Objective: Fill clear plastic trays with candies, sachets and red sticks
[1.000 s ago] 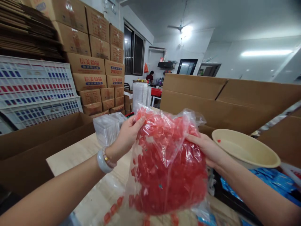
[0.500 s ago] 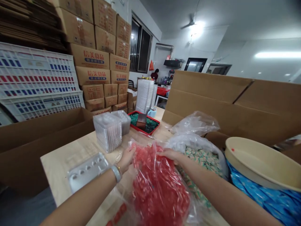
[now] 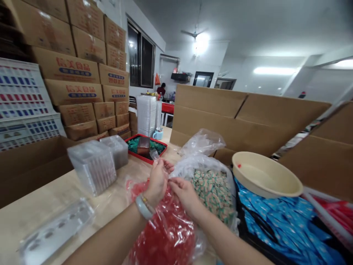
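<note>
Compared with half a second ago, when the top of the clear bag [image 3: 168,232] was held with the hands apart, the left hand [image 3: 156,186] and right hand [image 3: 184,193] are now brought close together at its upper end. The view has swung rightward, and more blue material [image 3: 278,217] is shown beneath the cream basin [image 3: 264,175]. The bag is placed in front of the body, low over the near part of the pale wooden tabletop [image 3: 118,191]; whether its weight is borne there cannot be told. Its thin, glossy film is creased into bright folds, and it is filled with a mass of red pieces. To its right, small pale-and-green packets [image 3: 212,191] are heaped in another plastic bag. To the left, rigid clear containers [image 3: 92,167] are stacked, and a shallow tray [image 3: 59,232] with round hollows is laid flat. Farther back, a brown block [image 3: 143,145] is set in a red-rimmed tray [image 3: 146,159]. By the right hand, film is pinched between thumb and forefinger. The left hand's fingers [image 3: 168,167] are half curled, slightly parted, with film bunched against them; how firmly it is gripped cannot be told.
</note>
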Demonstrator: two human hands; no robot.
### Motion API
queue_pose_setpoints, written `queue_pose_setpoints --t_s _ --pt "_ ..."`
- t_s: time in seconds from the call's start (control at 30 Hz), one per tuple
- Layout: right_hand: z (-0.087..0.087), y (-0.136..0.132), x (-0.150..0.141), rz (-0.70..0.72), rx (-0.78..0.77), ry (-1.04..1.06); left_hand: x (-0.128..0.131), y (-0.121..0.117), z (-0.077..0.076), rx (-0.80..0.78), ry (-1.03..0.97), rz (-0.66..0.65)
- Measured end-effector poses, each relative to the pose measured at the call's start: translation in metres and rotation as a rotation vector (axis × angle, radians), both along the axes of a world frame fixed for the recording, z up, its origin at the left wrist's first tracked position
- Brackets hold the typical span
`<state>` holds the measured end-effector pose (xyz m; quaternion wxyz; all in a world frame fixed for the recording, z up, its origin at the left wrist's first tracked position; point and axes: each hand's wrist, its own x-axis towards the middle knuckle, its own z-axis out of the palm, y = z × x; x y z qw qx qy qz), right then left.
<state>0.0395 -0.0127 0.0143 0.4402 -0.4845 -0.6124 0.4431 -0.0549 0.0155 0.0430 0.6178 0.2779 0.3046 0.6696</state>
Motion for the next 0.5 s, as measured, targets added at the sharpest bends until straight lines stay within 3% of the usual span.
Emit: queue_pose_setpoints --t_s 0.1,0.2,0.27,0.37,0.43,0.5 --pt "0.029 0.013 0.075 -0.347 0.149 -0.207 0.038 0.02 0.009 0.132 0.377 0.021" --pt "0.074 0.035 0.152 -0.655 0.331 -0.689 0.076 0.054 0.019 0.34 0.836 0.071" --pt "0.103 0.058 0.18 -0.745 0.319 -0.965 0.103 0.084 0.028 0.277 0.965 0.096" --pt "0.127 0.111 0.181 -0.622 0.23 -1.024 0.138 0.132 0.04 0.115 0.935 0.138" --pt "0.126 0.152 0.168 -0.504 0.185 -0.979 0.152 0.161 0.042 0.119 0.877 0.098" --pt "0.112 0.189 0.154 -0.401 0.128 -0.926 0.158 0.184 0.036 0.169 0.801 0.003"
